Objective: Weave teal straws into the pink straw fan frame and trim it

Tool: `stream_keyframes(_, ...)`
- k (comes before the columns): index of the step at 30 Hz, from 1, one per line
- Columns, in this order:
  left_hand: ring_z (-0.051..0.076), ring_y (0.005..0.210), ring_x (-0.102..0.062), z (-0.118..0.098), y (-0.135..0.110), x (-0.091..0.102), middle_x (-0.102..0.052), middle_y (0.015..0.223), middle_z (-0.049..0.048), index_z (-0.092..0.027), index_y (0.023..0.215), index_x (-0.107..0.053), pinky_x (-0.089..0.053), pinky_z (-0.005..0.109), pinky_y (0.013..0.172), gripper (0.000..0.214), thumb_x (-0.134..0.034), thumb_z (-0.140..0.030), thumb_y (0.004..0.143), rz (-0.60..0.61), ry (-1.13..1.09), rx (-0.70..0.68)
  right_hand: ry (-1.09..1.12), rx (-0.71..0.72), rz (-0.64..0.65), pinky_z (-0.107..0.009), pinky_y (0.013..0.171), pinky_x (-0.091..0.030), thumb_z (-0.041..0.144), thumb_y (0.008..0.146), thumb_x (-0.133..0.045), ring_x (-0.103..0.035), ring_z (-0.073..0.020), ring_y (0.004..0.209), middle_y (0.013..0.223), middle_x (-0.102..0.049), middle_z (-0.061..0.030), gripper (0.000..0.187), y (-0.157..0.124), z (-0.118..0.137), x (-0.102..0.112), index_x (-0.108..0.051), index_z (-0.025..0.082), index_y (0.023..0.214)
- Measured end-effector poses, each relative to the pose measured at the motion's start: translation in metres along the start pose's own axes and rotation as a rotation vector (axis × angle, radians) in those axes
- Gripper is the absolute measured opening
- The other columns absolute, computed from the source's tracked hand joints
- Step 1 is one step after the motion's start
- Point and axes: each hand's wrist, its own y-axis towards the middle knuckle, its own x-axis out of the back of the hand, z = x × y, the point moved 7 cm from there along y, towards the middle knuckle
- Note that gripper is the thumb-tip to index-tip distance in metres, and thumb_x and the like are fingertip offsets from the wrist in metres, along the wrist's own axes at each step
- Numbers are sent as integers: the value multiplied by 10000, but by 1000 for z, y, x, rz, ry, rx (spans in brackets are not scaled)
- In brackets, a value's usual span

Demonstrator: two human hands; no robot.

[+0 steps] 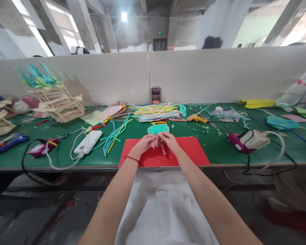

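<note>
My left hand (143, 143) and my right hand (169, 141) meet above a red sheet (191, 151) at the table's front edge. Between their closed fingertips is a small pinkish piece (164, 149) with a narrow part hanging down; its exact kind is hard to make out. Fingers cover most of it. Just beyond the fingertips shows a teal oval piece (158, 128) with a pale rim; whether it touches the fingers I cannot tell.
Behind lies a pile of coloured pipe-cleaner-like sticks (155, 112). A yellow glue gun (197, 118) sits right of it. On the left are a white power strip (88, 142), loose teal strips (114, 136) and wooden stick models (63, 105). A phone (155, 95) leans on the partition (104, 78).
</note>
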Motion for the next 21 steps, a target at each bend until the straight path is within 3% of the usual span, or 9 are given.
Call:
stream_keyframes(4,64,430,-478,0,1,0,-544,484,-25,-131,683,-568,-379,202,498,262,-699,-359,684,-5,-6,-5,44,-13,52,-226,293,-397,618,719,-537,-570,-151,473,611,-613,-11,429,1,-3,-2,-566,190,726)
stream_keyframes(9,72,446,-494,0,2,0,-563,499,-16,-130,691,-576,-383,207,499,262,-661,-376,724,-30,7,-15,62,16,5,-237,445,-475,589,692,-592,-576,-138,541,596,-586,2,400,7,-7,4,-576,190,679)
stream_keyframes(14,95,471,-515,-3,-1,-6,-562,498,-6,-137,673,-587,-425,241,559,221,-631,-341,745,-8,-16,-19,75,7,17,-254,423,-455,609,700,-566,-561,-140,483,572,-573,10,415,7,-7,3,-566,194,683)
stream_keyframes(18,116,512,-535,-7,-3,-9,-560,498,21,-155,480,-504,-449,273,620,364,-567,-342,786,20,-43,-40,80,11,1,-247,449,-459,598,693,-579,-563,-133,493,572,-572,13,406,5,-4,4,-566,192,682)
stream_keyframes(21,117,499,-523,-6,-3,-9,-560,500,18,-146,538,-554,-436,272,595,295,-578,-317,777,35,-55,-31,81,7,5,-253,453,-459,610,684,-577,-561,-138,492,562,-575,10,418,4,-2,3,-568,192,678)
